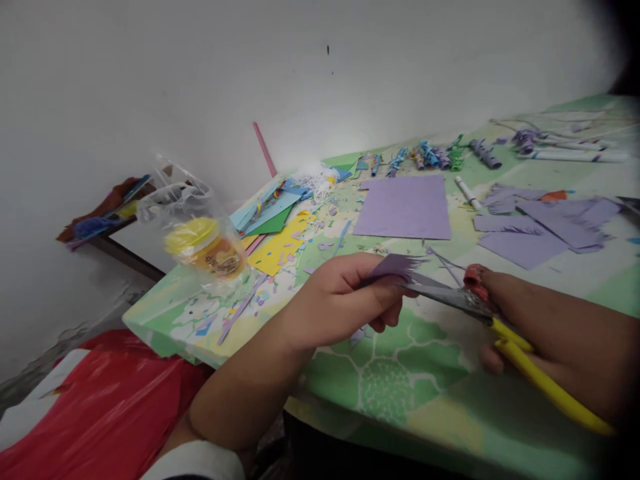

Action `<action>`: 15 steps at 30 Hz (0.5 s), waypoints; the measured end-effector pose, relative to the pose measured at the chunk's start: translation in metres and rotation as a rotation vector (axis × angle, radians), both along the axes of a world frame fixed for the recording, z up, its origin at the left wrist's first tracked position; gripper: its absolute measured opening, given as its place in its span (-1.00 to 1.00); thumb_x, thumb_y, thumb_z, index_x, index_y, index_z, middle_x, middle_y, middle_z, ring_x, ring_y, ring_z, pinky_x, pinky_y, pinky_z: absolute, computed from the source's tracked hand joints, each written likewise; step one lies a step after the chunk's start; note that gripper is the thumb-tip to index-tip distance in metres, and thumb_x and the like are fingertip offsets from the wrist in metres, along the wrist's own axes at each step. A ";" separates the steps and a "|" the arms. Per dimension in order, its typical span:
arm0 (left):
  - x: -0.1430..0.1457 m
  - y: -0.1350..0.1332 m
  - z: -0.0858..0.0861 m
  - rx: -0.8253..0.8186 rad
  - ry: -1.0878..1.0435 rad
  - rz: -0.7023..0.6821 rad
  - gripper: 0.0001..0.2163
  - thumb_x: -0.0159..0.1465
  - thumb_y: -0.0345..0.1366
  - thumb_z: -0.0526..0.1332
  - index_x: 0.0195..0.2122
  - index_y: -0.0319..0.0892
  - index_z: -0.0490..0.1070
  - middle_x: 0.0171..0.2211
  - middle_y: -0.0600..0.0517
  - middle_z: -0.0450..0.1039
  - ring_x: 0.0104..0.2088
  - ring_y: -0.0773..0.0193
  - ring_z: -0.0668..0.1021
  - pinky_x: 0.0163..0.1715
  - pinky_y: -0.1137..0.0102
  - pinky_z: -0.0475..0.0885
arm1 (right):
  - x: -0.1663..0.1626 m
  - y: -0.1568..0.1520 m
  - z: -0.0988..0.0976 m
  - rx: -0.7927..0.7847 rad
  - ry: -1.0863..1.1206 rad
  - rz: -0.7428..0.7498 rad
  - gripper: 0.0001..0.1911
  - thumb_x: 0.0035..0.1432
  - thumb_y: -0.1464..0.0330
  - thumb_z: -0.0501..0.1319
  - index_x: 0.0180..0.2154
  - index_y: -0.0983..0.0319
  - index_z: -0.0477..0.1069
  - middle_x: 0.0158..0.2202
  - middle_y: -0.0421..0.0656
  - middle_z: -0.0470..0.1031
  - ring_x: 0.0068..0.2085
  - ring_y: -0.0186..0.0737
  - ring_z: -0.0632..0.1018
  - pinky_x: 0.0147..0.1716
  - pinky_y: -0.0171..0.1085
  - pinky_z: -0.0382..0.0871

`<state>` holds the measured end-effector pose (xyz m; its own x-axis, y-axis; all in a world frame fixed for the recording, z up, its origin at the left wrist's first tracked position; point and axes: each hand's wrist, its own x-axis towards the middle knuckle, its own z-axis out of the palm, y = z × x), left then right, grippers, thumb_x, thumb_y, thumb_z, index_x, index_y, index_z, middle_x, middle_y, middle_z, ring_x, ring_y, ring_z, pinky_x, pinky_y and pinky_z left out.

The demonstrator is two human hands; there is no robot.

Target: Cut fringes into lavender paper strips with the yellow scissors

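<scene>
Pinched in my left hand is a small piece of purple paper with a fringe cut along its right edge. My right hand grips scissors with yellow and red handles. Their blades are parted and point left, reaching the fringed paper by my left fingertips. Behind my hands a purple paper sheet lies flat. Several fringed purple pieces overlap to its right, near a white marker.
Along the back stand curled paper rolls and markers. Coloured papers, white shreds and scraps cover the left side. A plastic bag holds a yellow-lidded tub at the left edge. A red bag is below.
</scene>
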<state>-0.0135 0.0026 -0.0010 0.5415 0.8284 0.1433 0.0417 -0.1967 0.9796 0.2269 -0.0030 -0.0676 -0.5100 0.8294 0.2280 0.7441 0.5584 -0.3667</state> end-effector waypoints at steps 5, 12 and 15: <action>0.004 -0.003 0.002 0.340 0.242 0.067 -0.76 0.22 -0.37 0.07 -0.60 -0.24 0.31 -0.61 0.12 0.31 -0.58 0.50 0.37 -0.54 0.56 0.27 | 0.003 -0.002 -0.009 0.192 -0.053 0.024 -0.58 0.11 0.05 -0.05 -0.03 0.07 0.04 -0.16 -0.03 0.45 -0.14 0.08 0.54 -0.38 -0.09 0.52; 0.005 -0.005 0.005 0.346 0.289 0.056 -0.74 0.22 -0.36 0.05 -0.62 -0.22 0.28 -0.65 0.12 0.28 -0.59 0.48 0.36 -0.54 0.54 0.26 | 0.000 -0.001 -0.007 0.149 -0.020 0.041 -0.69 0.10 0.13 0.02 -0.13 0.06 0.07 -0.26 -0.10 0.43 -0.29 -0.03 0.57 -0.41 -0.13 0.51; 0.006 -0.006 0.005 0.313 0.263 0.061 -0.73 0.22 -0.33 0.06 -0.63 -0.22 0.27 -0.66 0.12 0.27 -0.60 0.47 0.35 -0.55 0.54 0.25 | -0.003 -0.003 -0.005 0.043 -0.030 -0.022 -0.69 0.08 0.16 0.04 -0.14 0.09 0.07 -0.29 -0.11 0.41 -0.35 -0.06 0.54 -0.40 -0.12 0.48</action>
<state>-0.0078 -0.0037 0.0040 0.5449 0.7982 0.2567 0.3032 -0.4730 0.8273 0.2240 -0.0058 -0.0731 -0.4991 0.8302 0.2485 0.7666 0.5567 -0.3202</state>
